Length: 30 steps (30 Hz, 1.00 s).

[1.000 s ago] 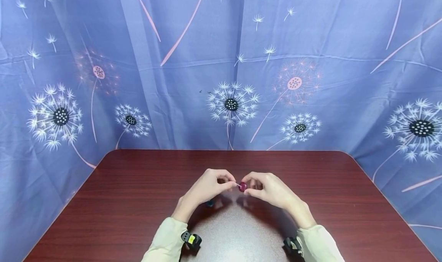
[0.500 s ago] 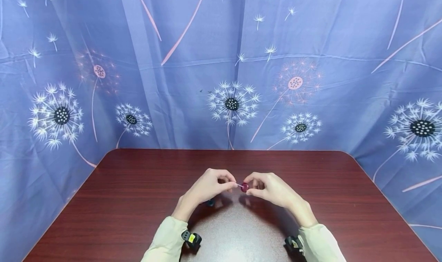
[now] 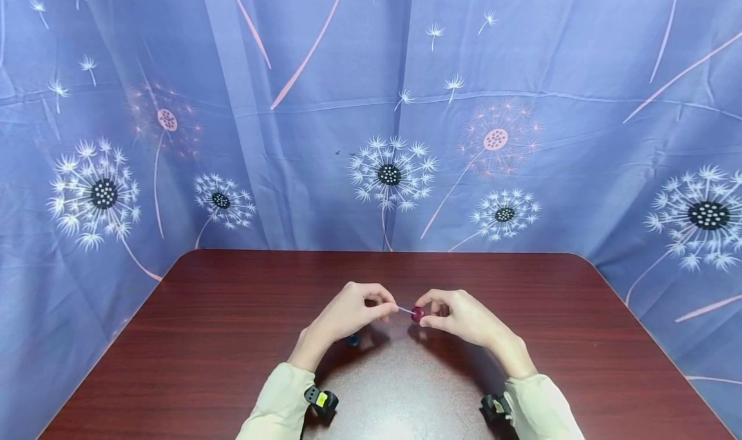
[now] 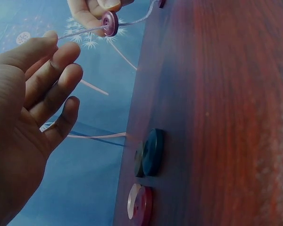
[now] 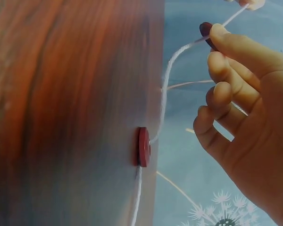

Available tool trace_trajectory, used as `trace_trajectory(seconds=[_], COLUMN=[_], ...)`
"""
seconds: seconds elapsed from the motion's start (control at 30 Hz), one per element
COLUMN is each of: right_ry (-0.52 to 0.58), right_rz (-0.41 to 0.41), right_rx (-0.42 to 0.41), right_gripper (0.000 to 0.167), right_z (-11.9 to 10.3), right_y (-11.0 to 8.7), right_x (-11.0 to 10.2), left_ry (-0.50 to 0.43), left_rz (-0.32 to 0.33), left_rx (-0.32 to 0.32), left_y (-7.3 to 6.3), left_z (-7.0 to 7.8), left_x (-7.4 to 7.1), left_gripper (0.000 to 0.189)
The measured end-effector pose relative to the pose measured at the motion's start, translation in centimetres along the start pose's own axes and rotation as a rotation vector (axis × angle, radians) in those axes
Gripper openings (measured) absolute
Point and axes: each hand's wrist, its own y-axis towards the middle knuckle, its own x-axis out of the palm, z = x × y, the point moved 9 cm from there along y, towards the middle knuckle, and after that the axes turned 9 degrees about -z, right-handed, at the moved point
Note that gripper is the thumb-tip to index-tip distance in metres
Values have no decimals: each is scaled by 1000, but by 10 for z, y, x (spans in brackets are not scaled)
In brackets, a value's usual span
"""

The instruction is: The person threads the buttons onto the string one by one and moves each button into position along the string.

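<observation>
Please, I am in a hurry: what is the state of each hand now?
Left hand: closed, pinching the string.
Right hand: closed, holding a button threaded on it.

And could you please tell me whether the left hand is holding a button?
No, the left hand pinches the string, while the right hand holds a button.

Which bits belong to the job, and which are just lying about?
In the job:
white string, pinched by left fingers
maroon button on it, in right fingers
threaded red button

Lying about, perhaps for later:
blue-green button
dark button
pale button
loose red button
</observation>
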Motion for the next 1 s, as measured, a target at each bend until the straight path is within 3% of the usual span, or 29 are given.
trace_trajectory(seconds=[0.33,1.0], right_ry=[11,21], right_rz=[-52,-88], right_rx=[10,122], right_gripper=[22,22], right_z=[9,33], right_y=[-2,-11], right_x=[2,-1], left_ry=[7,37], left_rz=[2,12], left_rx=[19,26], left_y=[0,-1], left_z=[1,4], left_x=[-1,-2], left_gripper=[9,8])
